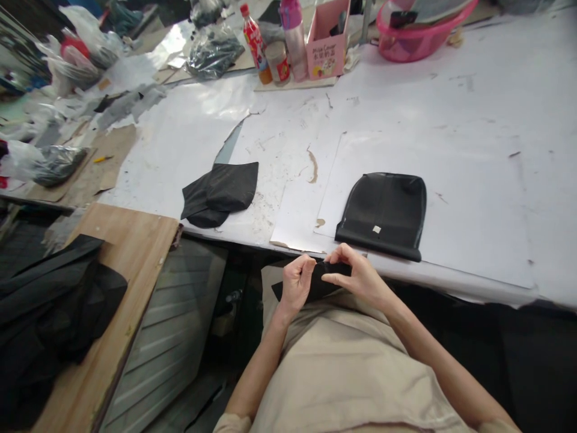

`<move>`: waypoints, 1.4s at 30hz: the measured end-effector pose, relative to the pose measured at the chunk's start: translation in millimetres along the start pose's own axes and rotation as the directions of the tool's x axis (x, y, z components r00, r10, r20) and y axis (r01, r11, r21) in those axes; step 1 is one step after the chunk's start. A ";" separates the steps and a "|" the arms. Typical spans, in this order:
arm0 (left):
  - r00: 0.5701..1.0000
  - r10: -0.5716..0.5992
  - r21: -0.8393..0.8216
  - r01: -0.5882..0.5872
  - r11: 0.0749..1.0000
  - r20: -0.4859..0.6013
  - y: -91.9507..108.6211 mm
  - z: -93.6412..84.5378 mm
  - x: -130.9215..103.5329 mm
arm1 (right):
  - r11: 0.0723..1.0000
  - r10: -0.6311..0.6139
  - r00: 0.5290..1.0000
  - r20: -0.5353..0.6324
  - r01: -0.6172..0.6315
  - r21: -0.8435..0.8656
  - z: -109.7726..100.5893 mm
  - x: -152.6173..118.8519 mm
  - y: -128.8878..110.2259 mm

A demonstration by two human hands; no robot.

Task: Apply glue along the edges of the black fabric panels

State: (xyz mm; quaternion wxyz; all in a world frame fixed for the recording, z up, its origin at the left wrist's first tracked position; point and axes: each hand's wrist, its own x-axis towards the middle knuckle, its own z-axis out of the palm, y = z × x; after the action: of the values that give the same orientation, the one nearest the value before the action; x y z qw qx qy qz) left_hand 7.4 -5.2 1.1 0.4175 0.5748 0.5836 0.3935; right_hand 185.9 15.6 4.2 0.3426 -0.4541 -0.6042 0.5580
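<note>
Close to my body, just off the table's front edge, I have a dark piece of sheet material [319, 285]. My left hand [297, 281] is closed in a pinch on its upper edge. At the same edge my right hand [354, 270] curves, thumb and fingers around the piece, also gripping it. The lower part of the piece hangs over my lap. On the table right ahead lies a black rounded panel [387, 207] with a folded lower edge and a small white square on it. Further left, several black cut pieces [220, 193] overlap.
Along the back of the white-covered table [473, 150] stand a drink bottle [256, 45], a glass jar [277, 63], a pink-topped bottle [294, 42], a pink box [327, 54] and a pink basin [421, 42]. At left, dark fabric [54, 313] covers a wooden board [130, 231].
</note>
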 end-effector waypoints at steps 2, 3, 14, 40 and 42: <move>1.000 -0.007 0.005 0.007 1.000 -0.012 0.2 1.2 -0.2 | 0.999 -0.005 1.000 0.011 0.005 -0.033 -0.4 0.2 0.0; 1.000 -0.009 0.004 0.009 1.000 -0.015 0.3 1.5 -0.1 | 0.999 -0.005 1.000 0.007 0.006 -0.052 -0.9 0.4 0.0; 0.996 -0.092 -0.076 0.093 0.993 0.009 0.6 1.3 1.8 | 0.987 -0.083 0.996 -0.010 0.081 -0.136 2.8 3.6 5.5; 0.942 -0.320 -0.362 0.334 0.870 0.099 -2.4 11.1 11.2 | 0.821 -0.407 0.910 0.083 0.405 -0.402 4.7 4.6 20.4; 0.943 -0.314 -0.344 0.331 0.879 0.105 -3.0 10.4 10.6 | 0.841 -0.385 0.920 0.080 0.385 -0.381 4.8 3.9 22.5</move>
State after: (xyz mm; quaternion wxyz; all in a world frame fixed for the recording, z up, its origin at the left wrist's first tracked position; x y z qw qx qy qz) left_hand 16.2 5.2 -5.7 0.5878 0.3929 0.5800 0.4045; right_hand 183.8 16.7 -19.0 0.3501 -0.3824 -0.7817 0.3466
